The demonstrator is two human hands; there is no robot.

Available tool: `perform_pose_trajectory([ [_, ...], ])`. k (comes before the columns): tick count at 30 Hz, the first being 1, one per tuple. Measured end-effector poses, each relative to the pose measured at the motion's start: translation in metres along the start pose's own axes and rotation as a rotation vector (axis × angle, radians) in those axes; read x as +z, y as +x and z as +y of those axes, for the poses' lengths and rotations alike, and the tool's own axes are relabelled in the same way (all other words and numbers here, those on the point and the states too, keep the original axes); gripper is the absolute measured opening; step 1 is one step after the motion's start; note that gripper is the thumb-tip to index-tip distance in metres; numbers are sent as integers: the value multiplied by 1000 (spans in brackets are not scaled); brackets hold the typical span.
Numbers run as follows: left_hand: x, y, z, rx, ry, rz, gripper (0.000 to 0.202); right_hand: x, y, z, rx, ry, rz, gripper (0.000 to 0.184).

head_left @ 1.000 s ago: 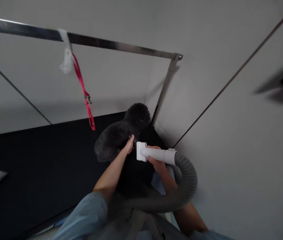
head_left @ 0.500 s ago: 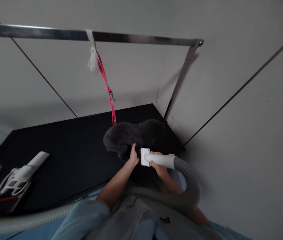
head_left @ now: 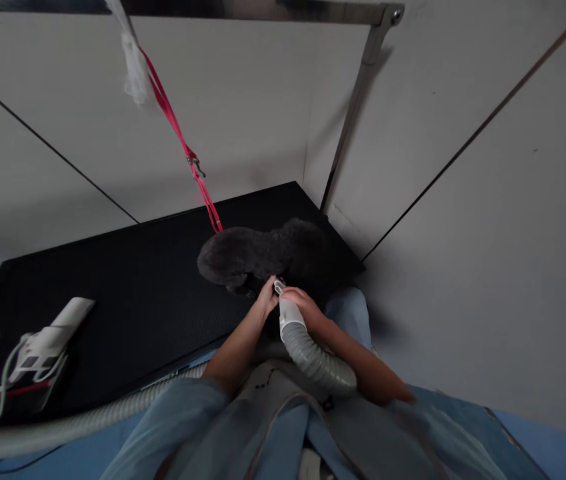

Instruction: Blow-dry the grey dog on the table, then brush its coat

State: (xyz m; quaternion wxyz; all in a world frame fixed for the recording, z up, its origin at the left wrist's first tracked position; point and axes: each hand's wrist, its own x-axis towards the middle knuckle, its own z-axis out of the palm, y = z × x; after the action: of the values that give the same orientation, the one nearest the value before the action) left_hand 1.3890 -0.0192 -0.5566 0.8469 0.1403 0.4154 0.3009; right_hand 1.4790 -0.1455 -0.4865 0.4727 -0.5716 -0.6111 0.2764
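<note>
A dark grey furry animal stretches across the black table; its head end, at the right, blends into the dark. My right hand is closed around a white vacuum nozzle with a ribbed grey hose attached. The nozzle points away from me, at the animal's near side; whether it touches the fur I cannot tell. Just left of the nozzle tip, my left hand is against the animal's underside or a leg. Its fingers look curled, and what they hold is hidden.
A red lead with a metal clip hangs from the metal bar, its lower end beside the animal. At the table's left lies a white hand dryer or blower with a coiled cord. A long hose crosses the front edge. Walls stand behind and right.
My right hand has turned the nozzle from pointing left to pointing forward and brought it against my left hand. The hose now bends below it. The view has tilted downward.
</note>
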Motion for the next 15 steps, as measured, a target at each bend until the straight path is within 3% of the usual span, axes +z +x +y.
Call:
perform_pose_trajectory([
  [7, 7, -5, 11, -47, -92, -197, 28, -9, -15, -20, -85, -121, -211, 32],
  [12, 22, -11, 27, -49, 12, -280, 34, -17, -18, -35, -106, -116, -219, 33],
  [15, 31, -17, 35, -50, 90, -282, 37, -20, -20, -42, -141, -101, -151, 33],
])
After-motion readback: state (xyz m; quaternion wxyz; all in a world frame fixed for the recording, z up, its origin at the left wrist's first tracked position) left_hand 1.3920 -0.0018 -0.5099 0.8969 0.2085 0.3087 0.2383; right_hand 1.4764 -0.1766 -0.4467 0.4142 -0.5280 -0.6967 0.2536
